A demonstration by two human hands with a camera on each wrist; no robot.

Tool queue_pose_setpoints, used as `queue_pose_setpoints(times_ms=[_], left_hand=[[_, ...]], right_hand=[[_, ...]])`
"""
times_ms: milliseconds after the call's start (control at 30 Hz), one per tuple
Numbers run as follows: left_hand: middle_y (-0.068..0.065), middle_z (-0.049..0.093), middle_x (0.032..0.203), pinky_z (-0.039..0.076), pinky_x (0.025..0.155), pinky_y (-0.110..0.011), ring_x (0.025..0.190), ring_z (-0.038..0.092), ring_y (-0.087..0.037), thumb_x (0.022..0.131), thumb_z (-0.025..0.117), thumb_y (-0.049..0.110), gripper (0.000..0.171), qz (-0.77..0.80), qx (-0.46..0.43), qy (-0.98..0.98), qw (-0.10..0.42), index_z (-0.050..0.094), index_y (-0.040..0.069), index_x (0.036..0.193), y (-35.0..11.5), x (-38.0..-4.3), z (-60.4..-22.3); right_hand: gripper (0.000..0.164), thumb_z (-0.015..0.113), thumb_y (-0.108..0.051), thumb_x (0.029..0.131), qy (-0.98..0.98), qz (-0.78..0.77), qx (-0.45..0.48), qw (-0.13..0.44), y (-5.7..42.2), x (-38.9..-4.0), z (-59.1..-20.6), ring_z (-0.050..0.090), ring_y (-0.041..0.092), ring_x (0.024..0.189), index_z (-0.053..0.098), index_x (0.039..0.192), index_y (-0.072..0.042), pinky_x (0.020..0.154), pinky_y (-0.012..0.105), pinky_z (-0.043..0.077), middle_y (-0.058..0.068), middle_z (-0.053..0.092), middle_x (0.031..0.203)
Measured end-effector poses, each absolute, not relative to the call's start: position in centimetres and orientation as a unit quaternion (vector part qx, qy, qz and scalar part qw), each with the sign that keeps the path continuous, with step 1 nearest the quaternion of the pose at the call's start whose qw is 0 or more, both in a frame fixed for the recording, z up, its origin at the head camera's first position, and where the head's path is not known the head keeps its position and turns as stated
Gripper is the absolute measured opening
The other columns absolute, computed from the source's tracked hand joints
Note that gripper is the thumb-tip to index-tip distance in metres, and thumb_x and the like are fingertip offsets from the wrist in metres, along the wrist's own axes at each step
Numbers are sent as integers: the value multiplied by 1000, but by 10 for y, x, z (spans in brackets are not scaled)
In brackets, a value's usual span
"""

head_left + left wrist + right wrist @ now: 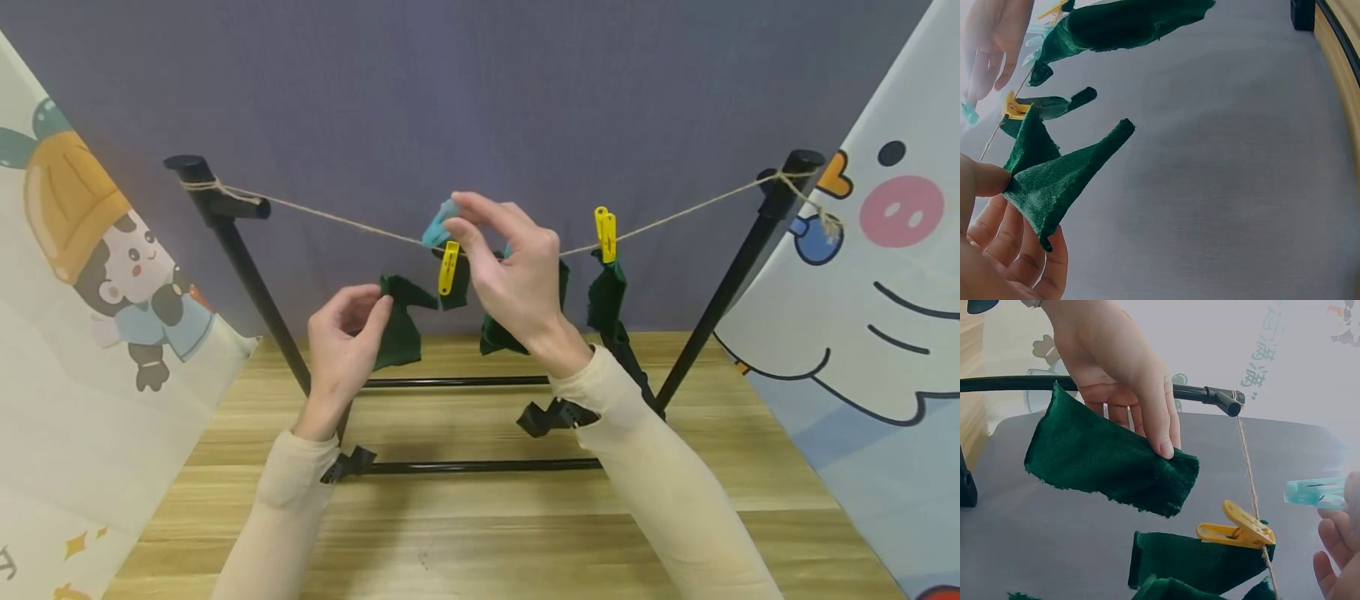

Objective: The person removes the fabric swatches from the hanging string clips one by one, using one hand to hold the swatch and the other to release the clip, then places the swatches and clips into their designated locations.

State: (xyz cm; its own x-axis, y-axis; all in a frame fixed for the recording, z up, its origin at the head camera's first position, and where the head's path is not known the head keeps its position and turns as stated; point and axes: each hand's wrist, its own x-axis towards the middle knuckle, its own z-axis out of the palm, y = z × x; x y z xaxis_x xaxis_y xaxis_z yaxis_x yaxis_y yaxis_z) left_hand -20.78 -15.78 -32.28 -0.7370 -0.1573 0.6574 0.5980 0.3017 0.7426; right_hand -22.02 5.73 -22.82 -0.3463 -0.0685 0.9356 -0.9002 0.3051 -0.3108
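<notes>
My left hand (341,342) pinches a corner of a dark green cloth piece (401,340) between thumb and fingers, below the twine line (322,214). The rest of that cloth (1104,453) hangs free in the right wrist view. Above the line, my right hand (517,271) holds a light blue clothespin (437,227) between thumb and fingertips. Just beneath it, a yellow clothespin (448,268) clips a small green cloth (1057,106) onto the line. Another green cloth (501,335) hangs partly hidden behind my right hand.
A second yellow clothespin (606,236) holds a green cloth (609,292) toward the right. The twine is tied between a left black post (255,267) and a right black post (720,308). Black crossbars (465,467) lie low over the wooden table (480,542).
</notes>
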Motion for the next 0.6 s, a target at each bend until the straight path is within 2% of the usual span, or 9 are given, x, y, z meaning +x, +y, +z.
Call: queue_pose_setpoints(times_ms=[133, 267, 400, 600], left_hand=[[23, 70, 91, 54, 75, -16, 77, 66, -1, 99, 74, 7, 18, -572, -143, -739, 326, 75, -5, 112, -159, -208, -327], [22, 70, 90, 54, 74, -16, 76, 65, -1, 99, 74, 7, 17, -575, -140, -739, 323, 75, -4, 111, -160, -207, -331], [22, 70, 90, 54, 75, -16, 76, 66, -2, 99, 74, 6, 16, -576, -135, -741, 319, 75, -4, 111, -163, -207, -335], [23, 70, 89, 54, 74, -15, 77, 66, -1, 100, 73, 8, 16, -574, -121, -747, 312, 75, -3, 112, -168, -205, -340]], right_hand=[[28, 76, -7, 98, -670, 476, 358, 443, 60, -220, -233, 75, 27, 92, 75, 123, 6, 71, 24, 50, 17, 81, 107], [29, 78, -3, 96, -655, 491, 366, 442, 64, -219, -239, 72, 27, 86, 74, 122, 8, 65, 28, 44, 19, 80, 102], [32, 82, 4, 89, -639, 504, 374, 444, 68, -218, -245, 72, 28, 84, 74, 120, 9, 75, 27, 54, 21, 79, 98], [34, 81, 12, 86, -632, 518, 368, 443, 75, -216, -254, 71, 24, 85, 75, 119, 9, 82, 27, 56, 22, 78, 97]])
